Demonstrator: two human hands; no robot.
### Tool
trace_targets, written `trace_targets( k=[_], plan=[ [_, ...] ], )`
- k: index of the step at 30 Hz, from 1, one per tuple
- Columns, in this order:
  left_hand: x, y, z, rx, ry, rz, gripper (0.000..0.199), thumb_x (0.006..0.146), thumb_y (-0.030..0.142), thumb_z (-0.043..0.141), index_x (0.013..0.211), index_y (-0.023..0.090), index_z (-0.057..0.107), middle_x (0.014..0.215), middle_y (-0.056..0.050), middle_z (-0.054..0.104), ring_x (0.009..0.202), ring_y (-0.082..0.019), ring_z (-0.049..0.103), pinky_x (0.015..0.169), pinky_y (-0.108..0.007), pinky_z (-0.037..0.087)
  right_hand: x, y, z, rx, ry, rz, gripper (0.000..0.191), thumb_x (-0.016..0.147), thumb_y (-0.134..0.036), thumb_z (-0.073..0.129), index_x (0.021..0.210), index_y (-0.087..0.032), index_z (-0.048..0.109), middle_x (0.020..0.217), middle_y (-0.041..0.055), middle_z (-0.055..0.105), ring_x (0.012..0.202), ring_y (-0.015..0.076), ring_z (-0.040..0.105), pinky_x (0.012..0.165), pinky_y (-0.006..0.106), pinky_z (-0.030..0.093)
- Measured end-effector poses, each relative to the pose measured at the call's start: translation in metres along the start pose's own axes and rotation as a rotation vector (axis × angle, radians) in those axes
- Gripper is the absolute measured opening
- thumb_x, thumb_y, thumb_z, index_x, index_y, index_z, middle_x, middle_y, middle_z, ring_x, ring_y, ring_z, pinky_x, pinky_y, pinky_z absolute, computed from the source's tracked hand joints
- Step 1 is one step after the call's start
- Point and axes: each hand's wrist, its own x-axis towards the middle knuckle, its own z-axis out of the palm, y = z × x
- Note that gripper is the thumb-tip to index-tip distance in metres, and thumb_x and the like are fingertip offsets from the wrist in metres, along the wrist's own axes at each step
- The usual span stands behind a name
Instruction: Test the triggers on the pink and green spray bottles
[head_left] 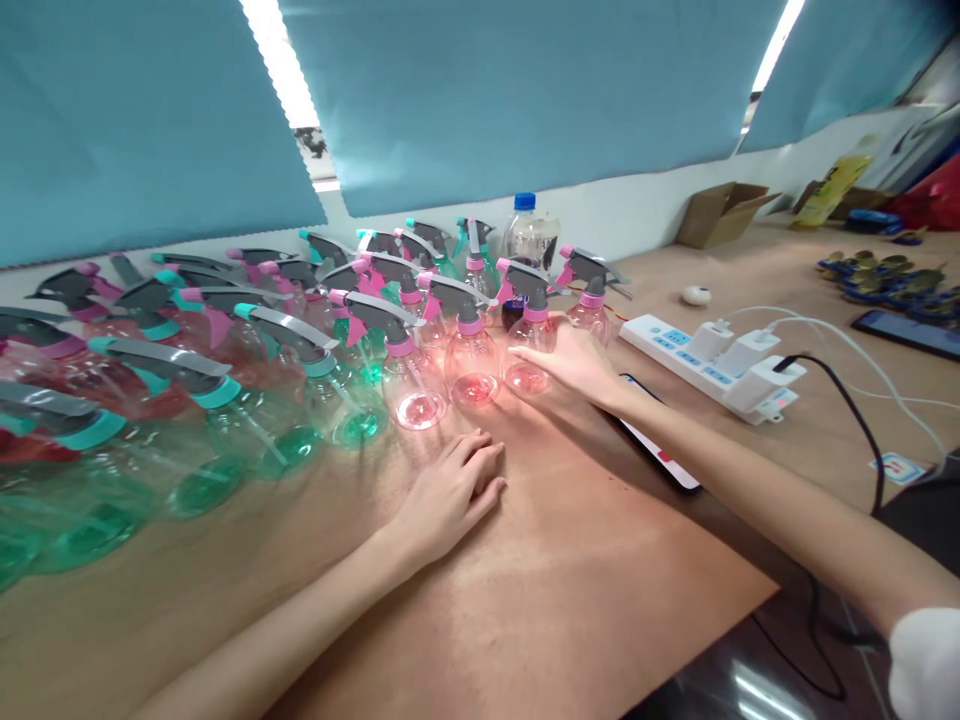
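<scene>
Table [570, 580]: brown, smooth-looking, carries everything noted here. Landmark: power strip [675, 350].

Group of spray bottles [296, 330]: left of the strip, packed close, grey heads with teal or pink collars.

Pink-collared bottle [529, 335]: upright, left of the strip's far end, a second pink-collared bottle [590, 312] between it and the strip. Reddish tint low in its clear body; cannot tell whether liquid. Judged light, thin-walled plastic, giving a little when squeezed, slick if damp, not easily broken. Best hold: round the belly or just under the collar; trigger better avoided, as it may flex. Top-heavy if near empty.

Right hand [576, 355]: left of the strip, curled about that bottle, thumb across its near side. Fingertips behind; firmness cannot be told.

Left hand [454, 492]: left of the strip and nearer the viewer, resting on the table, fingers loosely bent, pinching nothing.
</scene>
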Motion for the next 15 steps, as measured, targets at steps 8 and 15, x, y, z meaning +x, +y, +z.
trace_targets(
  k=[8, 15],
  plan=[
    [-0.001, -0.001, -0.001, -0.057, 0.063, -0.041, 0.029, 0.096, 0.026, 0.048, 0.124, 0.018, 0.050, 0.128, -0.012, 0.057, 0.118, -0.026, 0.056, 0.099, -0.045, 0.048, -0.057, -0.014, -0.029, -0.033, -0.067, 0.004, 0.056, 0.076, -0.063, 0.064, 0.113, -0.021, 0.057, 0.112, 0.0146, 0.068, 0.095, 0.0366, 0.067, 0.078, 0.048, 0.051],
    [-0.006, -0.002, -0.002, -0.247, 0.185, -0.023, 0.071, 0.087, 0.039, 0.063, 0.145, 0.022, 0.025, 0.145, -0.015, 0.044, 0.133, -0.031, 0.045, 0.108, -0.052, 0.041, -0.098, -0.034, -0.032, -0.003, -0.112, -0.097, 0.059, 0.073, -0.070, 0.063, 0.109, -0.024, 0.053, 0.104, 0.0091, 0.068, 0.078, 0.0297, 0.068, 0.060, 0.038, 0.048]
  ],
)
